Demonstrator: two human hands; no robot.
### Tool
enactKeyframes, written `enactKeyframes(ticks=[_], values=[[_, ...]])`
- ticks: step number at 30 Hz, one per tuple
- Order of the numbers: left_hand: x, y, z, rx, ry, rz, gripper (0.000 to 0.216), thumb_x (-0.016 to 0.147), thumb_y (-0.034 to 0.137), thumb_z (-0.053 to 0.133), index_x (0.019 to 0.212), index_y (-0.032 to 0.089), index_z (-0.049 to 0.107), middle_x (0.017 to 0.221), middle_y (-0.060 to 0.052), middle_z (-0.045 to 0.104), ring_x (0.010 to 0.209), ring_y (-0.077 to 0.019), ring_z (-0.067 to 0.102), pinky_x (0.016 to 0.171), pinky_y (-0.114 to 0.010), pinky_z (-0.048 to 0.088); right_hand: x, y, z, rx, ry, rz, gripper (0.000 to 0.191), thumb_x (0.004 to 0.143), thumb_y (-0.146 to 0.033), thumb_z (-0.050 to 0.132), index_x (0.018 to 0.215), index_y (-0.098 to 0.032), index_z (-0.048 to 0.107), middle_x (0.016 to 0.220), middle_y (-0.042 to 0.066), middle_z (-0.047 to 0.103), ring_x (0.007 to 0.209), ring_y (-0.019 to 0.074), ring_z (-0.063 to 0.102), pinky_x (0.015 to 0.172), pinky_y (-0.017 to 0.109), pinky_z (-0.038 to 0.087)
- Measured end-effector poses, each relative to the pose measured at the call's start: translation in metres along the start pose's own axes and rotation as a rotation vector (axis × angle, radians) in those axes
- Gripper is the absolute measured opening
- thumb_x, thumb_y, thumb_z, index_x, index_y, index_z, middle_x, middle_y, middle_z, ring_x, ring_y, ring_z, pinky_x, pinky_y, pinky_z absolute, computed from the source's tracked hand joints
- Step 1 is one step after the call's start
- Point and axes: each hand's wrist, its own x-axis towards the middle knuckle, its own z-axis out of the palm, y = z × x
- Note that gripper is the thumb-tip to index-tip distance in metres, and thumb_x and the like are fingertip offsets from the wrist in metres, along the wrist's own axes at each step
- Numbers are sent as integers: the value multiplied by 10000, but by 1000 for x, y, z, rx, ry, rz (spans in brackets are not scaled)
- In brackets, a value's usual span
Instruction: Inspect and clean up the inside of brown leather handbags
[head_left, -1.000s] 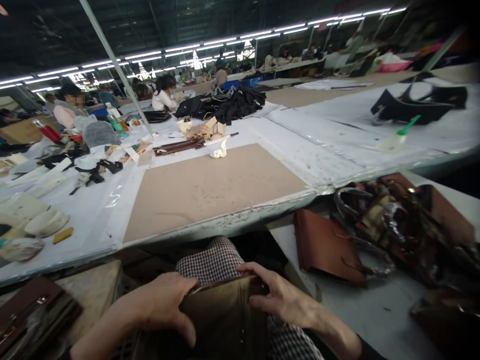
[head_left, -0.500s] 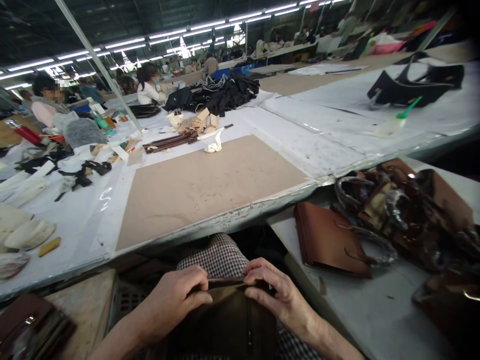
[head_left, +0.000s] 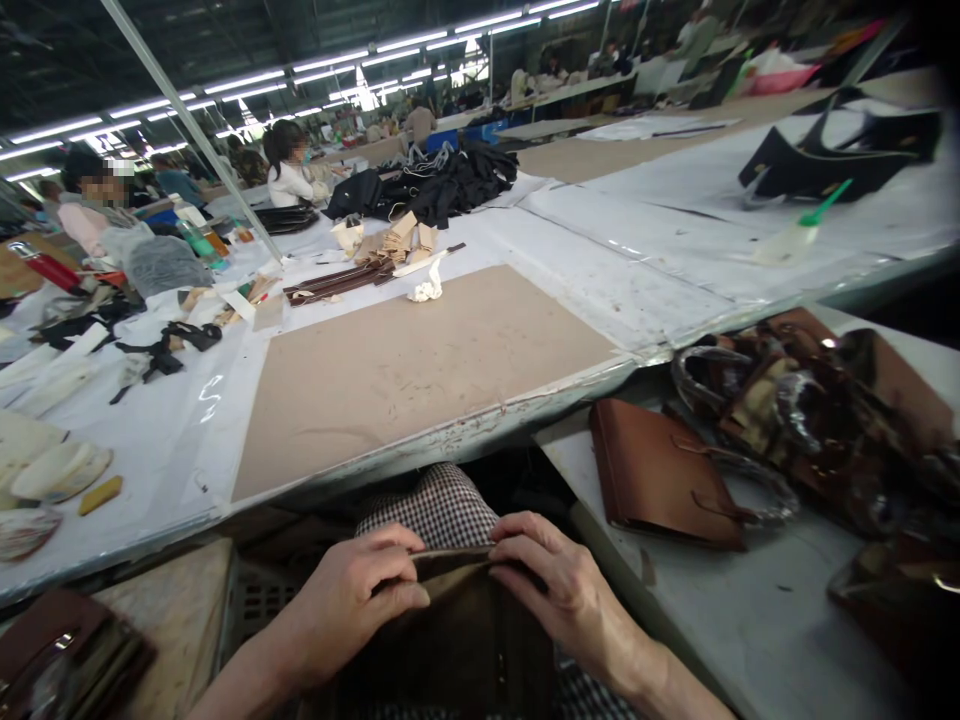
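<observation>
A dark brown bag [head_left: 450, 640] lies on my lap over black-and-white checked cloth [head_left: 442, 510]. My left hand [head_left: 375, 580] pinches the left part of its top edge between thumb and fingers. On the right part of the same edge, my right hand [head_left: 544, 575] is closed in a similar pinch. The rim stretches between both hands, with a narrow gap showing along it. The lower part of the bag is dark, and a thin zipper-like line runs down its right side.
Ahead is a white-covered table with a tan board [head_left: 427, 360] and a crumpled white scrap [head_left: 427, 285]. Brown strips [head_left: 337, 283] lie behind. At right, a side table holds a brown leather bag [head_left: 667, 470] and several wrapped bags. Another brown bag [head_left: 67, 650] sits at lower left.
The bag's top edge has risen slightly and its gap shows a little wider. My right fingers have closed further over the rim; both hands keep their places.
</observation>
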Motion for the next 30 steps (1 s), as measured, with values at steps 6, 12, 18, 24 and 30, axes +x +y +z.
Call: enactKeyframes(ticks=[6, 12, 18, 24, 30], values=[[1, 3, 1, 95, -39, 47, 206, 936, 262, 687, 739, 213, 654, 1237, 45, 653, 1062, -157, 634, 926, -214, 428, -1, -4, 7, 72, 12, 83, 174, 896, -68, 589, 944, -234, 617, 1148, 55, 622, 1063, 219, 610, 922, 345, 518], [4, -2, 4, 128, -15, 20, 174, 941, 252, 675, 773, 214, 655, 1259, 29, 657, 1094, -169, 639, 964, -232, 435, 3, 3, 0, 143, -45, -18, 160, 886, -87, 678, 808, -223, 646, 1054, 34, 679, 1050, 224, 600, 909, 347, 511], [9, 0, 10, 319, -16, 120, 141, 973, 212, 615, 835, 210, 642, 1302, -9, 643, 1187, -207, 598, 1021, -302, 436, 5, 10, -6, 109, -159, -157, 160, 891, -83, 694, 825, -228, 698, 1122, 31, 718, 1252, 260, 509, 1043, 411, 463], [13, 9, 9, 384, -72, 188, 63, 913, 261, 707, 938, 226, 662, 1383, -23, 604, 1218, -233, 569, 1055, -347, 433, -5, 16, -7, 245, -231, -62, 70, 850, -292, 801, 803, -251, 770, 1250, 46, 696, 1366, 303, 438, 1137, 499, 384], [26, 23, 11, 496, -159, 294, 283, 995, 242, 589, 1259, 330, 635, 1451, -10, 553, 1289, -243, 513, 1119, -428, 370, 0, 19, -14, 432, -323, -31, 209, 762, -457, 852, 781, -257, 795, 1370, 52, 625, 1383, 302, 441, 1169, 487, 338]])
